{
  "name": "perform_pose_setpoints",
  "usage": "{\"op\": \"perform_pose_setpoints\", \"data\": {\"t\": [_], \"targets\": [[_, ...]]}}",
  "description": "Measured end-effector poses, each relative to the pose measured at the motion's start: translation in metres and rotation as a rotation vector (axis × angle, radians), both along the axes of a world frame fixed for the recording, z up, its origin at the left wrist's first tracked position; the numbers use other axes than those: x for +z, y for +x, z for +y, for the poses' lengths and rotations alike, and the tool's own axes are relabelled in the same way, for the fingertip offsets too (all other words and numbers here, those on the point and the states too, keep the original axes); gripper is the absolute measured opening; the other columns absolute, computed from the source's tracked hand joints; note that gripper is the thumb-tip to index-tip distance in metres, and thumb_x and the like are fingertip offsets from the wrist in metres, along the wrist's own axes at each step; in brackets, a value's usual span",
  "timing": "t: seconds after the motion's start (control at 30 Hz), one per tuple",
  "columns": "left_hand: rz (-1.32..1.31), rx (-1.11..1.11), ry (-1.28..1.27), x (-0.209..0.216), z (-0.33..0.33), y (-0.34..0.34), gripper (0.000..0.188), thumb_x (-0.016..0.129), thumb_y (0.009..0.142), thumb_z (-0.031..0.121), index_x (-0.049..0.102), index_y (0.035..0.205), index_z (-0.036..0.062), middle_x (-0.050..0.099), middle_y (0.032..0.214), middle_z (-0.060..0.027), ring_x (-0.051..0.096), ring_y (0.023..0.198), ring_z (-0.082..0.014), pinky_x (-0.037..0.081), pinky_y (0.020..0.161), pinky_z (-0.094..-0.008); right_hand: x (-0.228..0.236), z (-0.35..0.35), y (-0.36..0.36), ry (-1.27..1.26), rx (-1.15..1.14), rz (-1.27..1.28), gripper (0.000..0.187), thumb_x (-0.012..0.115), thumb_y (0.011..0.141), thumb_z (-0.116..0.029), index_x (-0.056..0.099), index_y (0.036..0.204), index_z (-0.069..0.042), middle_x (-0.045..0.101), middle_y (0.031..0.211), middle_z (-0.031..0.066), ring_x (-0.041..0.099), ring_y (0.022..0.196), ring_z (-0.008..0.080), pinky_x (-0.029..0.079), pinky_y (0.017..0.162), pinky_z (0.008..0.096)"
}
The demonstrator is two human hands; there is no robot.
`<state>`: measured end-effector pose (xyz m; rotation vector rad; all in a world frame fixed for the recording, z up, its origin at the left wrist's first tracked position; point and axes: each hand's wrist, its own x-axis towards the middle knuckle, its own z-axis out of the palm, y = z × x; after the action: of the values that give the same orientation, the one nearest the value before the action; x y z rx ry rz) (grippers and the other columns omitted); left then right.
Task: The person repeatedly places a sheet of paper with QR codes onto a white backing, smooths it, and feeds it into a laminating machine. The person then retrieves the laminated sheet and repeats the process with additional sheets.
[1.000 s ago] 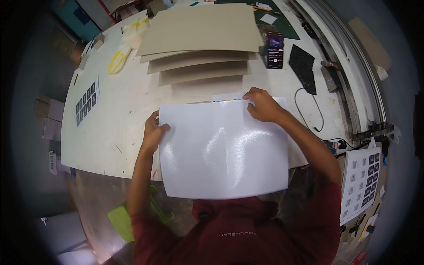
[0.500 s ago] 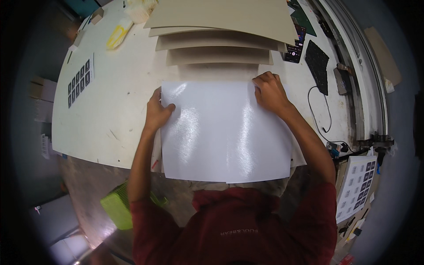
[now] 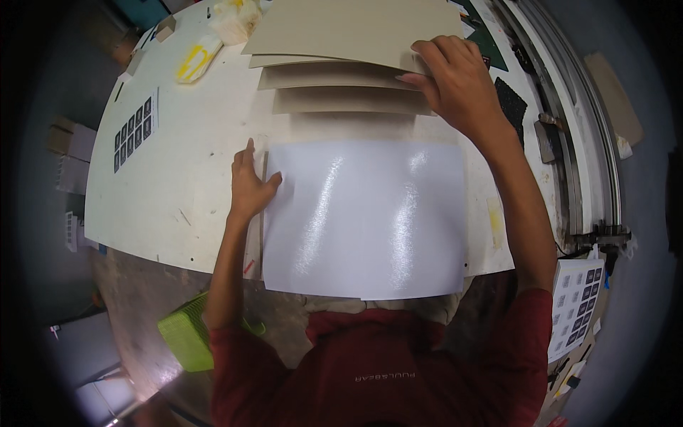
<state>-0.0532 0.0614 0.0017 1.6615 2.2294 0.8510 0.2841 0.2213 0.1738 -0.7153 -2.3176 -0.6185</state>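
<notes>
Glossy sheet (image 3: 366,217) lies flat at centre frame on the bench (image 3: 185,185), its near edge overhanging. Long axis roughly left to right; top edge faces the boards (image 3: 348,64) in the upper middle. My left hand (image 3: 250,186) rests on its left edge, fingers together and flat, thumb on the sheet. My right hand (image 3: 459,82) pinches the top board's near right corner. Sheet looks laid out; no board sits on it yet.

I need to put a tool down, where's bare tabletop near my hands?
Bare tabletop lies left of the left hand, between the sticker sheet and glossy white sheet. Crowded ahead: right hand on stacked cardboard sheets.
</notes>
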Motion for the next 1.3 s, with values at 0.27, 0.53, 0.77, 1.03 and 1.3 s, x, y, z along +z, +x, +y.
{"op": "perform_pose_setpoints", "data": {"t": [0.27,0.53,0.77,1.03,1.3], "targets": [[-0.058,-0.169,0.236,0.042,-0.013,0.046,0.072,0.081,0.079,0.015,0.048,0.143,0.0048,0.051,0.137,-0.0176,0.052,0.125,-0.0331,0.047,0.099,-0.0471,0.039,-0.023,0.046,0.018,0.094,0.143,0.036,0.068,0.087,0.003,0.067,0.122,-0.008,0.071,0.103,0.0113,0.072,0.088,0.0265,0.059,0.075,0.0346],[-0.149,-0.348,0.246,0.048,-0.016,0.089,0.057,0.079,0.082,0.014,0.056,0.133,0.0016,0.058,0.129,-0.0183,0.055,0.12,-0.0332,0.046,0.1,-0.0429,0.027,-0.098,0.235,-0.037,-0.426,0.904,0.033,0.068,0.098,-0.013,0.063,0.122,0.008,0.069,0.116,0.0136,0.066,0.103,0.0169,0.053,0.091,0.0282],[-0.176,-0.468,0.156,0.024,-0.011,0.11,0.04,0.075,0.085,0.015,0.064,0.12,-0.0018,0.063,0.119,-0.0176,0.055,0.113,-0.0349,0.045,0.098,-0.0431,-0.118,-0.22,0.238,-1.054,-0.553,1.329,0.041,0.068,0.097,-0.015,0.059,0.132,0.006,0.068,0.116,0.0111,0.063,0.103,0.0147,0.05,0.091,0.0266],[0.035,-0.582,0.122,0.01,0.014,0.135,0.033,0.064,0.096,0.022,0.066,0.121,0.0017,0.063,0.115,-0.016,0.055,0.108,-0.0315,0.042,0.094,-0.042,-0.161,-0.258,0.148,-1.307,-0.497,1.206,0.042,0.064,0.098,-0.01,0.056,0.135,0.009,0.07,0.113,0.0109,0.064,0.1,0.0124,0.048,0.092,0.0262],[0.14,-0.595,0.124,0.001,0.015,0.14,0.036,0.059,0.099,0.028,0.066,0.127,0.0067,0.062,0.114,-0.0129,0.053,0.108,-0.0283,0.04,0.093,-0.0414,-0.167,-0.263,0.139,-1.373,-0.481,1.229,0.044,0.065,0.098,-0.012,0.055,0.135,0.009,0.07,0.115,0.0127,0.064,0.102,0.0143,0.049,0.093,0.0285]]}}
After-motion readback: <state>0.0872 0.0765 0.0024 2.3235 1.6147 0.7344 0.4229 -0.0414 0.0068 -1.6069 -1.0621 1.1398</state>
